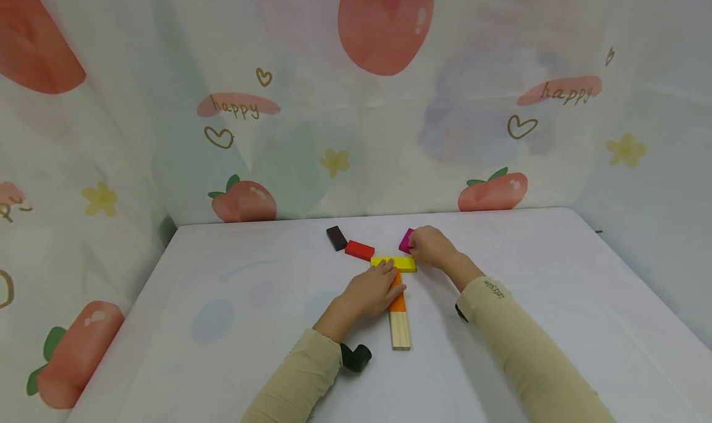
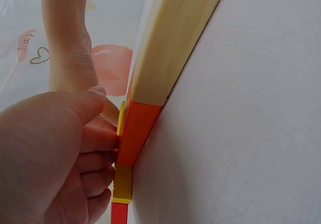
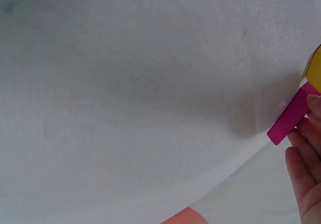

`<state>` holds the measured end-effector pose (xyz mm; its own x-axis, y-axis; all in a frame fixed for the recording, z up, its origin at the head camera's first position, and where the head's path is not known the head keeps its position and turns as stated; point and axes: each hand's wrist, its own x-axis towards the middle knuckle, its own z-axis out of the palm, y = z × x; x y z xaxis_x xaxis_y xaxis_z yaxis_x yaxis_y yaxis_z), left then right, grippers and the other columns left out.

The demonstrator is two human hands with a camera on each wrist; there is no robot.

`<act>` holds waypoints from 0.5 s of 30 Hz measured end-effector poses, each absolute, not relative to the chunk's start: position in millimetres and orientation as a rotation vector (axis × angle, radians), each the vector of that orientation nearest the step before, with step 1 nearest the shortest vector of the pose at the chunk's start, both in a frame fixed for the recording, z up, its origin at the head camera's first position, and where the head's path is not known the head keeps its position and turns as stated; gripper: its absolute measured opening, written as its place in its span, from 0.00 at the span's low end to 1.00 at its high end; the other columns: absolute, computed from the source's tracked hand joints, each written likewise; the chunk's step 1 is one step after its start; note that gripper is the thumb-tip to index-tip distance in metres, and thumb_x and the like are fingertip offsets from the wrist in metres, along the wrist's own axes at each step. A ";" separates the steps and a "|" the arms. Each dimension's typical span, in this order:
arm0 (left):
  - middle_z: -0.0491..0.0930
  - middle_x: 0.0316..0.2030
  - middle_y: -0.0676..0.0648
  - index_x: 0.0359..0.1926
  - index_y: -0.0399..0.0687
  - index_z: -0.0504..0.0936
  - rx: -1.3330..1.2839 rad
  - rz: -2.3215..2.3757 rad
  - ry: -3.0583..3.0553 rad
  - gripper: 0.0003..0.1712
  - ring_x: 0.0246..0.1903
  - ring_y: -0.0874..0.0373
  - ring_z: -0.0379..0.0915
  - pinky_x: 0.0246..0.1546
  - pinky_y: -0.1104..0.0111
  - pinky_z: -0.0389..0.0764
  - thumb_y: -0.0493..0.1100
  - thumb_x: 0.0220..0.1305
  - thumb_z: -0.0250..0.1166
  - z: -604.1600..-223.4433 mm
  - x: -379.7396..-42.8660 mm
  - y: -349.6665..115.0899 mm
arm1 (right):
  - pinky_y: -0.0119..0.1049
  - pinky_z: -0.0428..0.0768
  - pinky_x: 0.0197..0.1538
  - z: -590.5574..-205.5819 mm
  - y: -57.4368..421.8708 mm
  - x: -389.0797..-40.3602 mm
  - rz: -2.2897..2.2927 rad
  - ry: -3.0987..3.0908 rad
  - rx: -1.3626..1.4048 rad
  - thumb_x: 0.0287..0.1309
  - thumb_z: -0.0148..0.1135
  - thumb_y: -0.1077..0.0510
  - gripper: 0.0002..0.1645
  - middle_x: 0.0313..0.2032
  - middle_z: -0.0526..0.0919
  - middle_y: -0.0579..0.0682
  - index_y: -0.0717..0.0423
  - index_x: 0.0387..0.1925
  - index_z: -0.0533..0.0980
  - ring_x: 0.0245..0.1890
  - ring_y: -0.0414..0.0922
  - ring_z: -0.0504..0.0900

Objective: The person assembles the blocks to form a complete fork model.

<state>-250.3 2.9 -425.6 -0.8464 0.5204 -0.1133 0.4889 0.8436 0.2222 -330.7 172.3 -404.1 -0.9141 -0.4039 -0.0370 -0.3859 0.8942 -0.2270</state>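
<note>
A row of wooden blocks lies on the white-covered table: a plain wood block (image 1: 400,333) at the near end, an orange block (image 1: 397,303) beyond it, and a yellow block (image 1: 407,264) set crosswise at the far end. My left hand (image 1: 369,292) rests over the yellow and orange blocks, its fingers loosely extended. With thumb and fingers, my right hand (image 1: 432,247) pinches a magenta block (image 1: 405,240) by the yellow block's right end. In the right wrist view the magenta block (image 3: 291,114) stands on edge, close to the yellow block (image 3: 315,72).
A red block (image 1: 360,250) slants off the yellow block's left end, and a dark brown block (image 1: 336,238) follows it farther left. Behind the table (image 1: 233,311) hangs a printed cloth (image 1: 361,132). Black wrist devices sit by both sleeves.
</note>
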 end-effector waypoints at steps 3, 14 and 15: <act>0.57 0.67 0.47 0.67 0.45 0.62 0.785 0.273 2.853 0.33 0.66 0.56 0.49 0.64 0.66 0.52 0.59 0.69 0.44 -425.2 -250.3 2.4 | 0.42 0.77 0.44 -404.3 172.1 -331.3 -0.317 2.980 -0.648 0.51 0.63 0.65 0.02 0.24 0.78 0.49 0.61 0.26 0.81 0.28 0.48 0.72; 0.57 0.67 0.46 0.66 0.44 0.62 0.803 0.287 2.848 0.32 0.66 0.55 0.49 0.64 0.66 0.53 0.58 0.70 0.43 -425.9 -250.7 1.4 | 0.41 0.78 0.43 -403.6 172.1 -329.4 -0.302 2.970 -0.699 0.50 0.63 0.68 0.03 0.23 0.77 0.49 0.61 0.25 0.81 0.27 0.47 0.72; 0.57 0.67 0.46 0.66 0.44 0.62 0.804 0.287 2.849 0.32 0.66 0.55 0.49 0.64 0.65 0.53 0.58 0.70 0.43 -426.3 -250.8 1.5 | 0.42 0.78 0.44 -403.2 172.4 -328.8 -0.308 2.967 -0.702 0.50 0.63 0.69 0.03 0.25 0.79 0.49 0.62 0.27 0.81 0.28 0.47 0.73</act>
<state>-250.8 1.5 -426.3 -0.8409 0.5303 -0.1077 0.4982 0.8364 0.2285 -328.8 172.4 -403.2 -0.8924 -0.4504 -0.0287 -0.4349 0.8752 -0.2120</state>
